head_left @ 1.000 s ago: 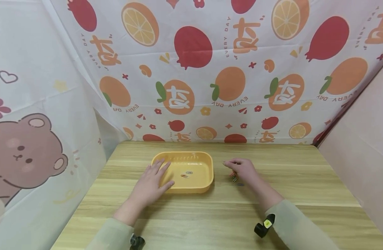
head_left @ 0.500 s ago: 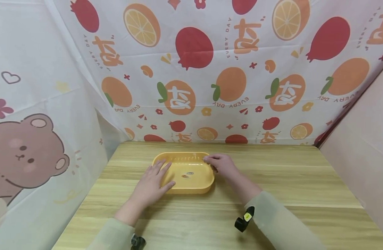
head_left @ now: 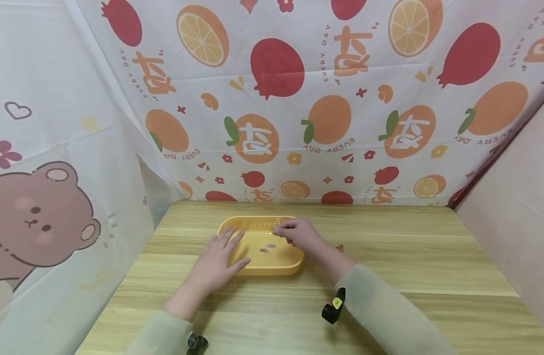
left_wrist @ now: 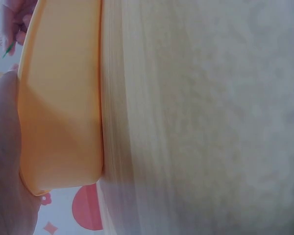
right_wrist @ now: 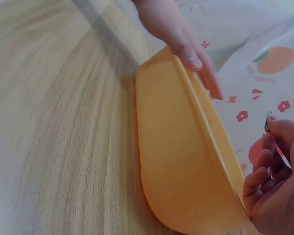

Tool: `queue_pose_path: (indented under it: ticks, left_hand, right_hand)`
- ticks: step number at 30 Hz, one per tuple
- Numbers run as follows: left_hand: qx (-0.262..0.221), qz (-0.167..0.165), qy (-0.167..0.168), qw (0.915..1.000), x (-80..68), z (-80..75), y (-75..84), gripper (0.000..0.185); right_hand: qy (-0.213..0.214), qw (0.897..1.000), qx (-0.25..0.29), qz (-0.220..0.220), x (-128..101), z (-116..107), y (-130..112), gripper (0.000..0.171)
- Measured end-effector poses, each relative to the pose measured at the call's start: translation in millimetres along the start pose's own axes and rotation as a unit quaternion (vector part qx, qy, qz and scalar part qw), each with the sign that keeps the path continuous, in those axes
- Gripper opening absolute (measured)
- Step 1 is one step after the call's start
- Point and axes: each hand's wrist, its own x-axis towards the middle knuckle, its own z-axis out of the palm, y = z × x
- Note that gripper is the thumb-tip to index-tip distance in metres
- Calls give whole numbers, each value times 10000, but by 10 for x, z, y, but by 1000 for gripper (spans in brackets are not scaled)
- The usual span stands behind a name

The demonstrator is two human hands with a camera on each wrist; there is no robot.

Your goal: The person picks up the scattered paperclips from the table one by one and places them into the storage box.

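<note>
Yellow tray (head_left: 272, 266) near the table's (head_left: 387, 305) back edge, left of centre — two paper clips (head_left: 266, 248) lying inside. Left hand (head_left: 218, 259) flat on the tray's left rim, fingers straight. Right hand (head_left: 298, 234) curled over the tray's right side, pinching what looks like a small clip (right_wrist: 267, 122) — hard to tell. Another clip (head_left: 340, 248) on the table right of the tray.

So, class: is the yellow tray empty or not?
Not empty: the yellow tray holds two paper clips on its floor.
</note>
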Motion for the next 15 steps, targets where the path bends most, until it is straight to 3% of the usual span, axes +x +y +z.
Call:
queue_pose_path:
  ticks: [8,15]
  left_hand:
    - [-24,8,15,10000,-2,-12,-6,76]
    - [-49,19,-31,10000,-3,-28,11,77]
  right_hand:
    - [-118,9890,-1410,-432,95,180,-66,9]
    - [183,9603,-2736,-510,281,305,-16,10]
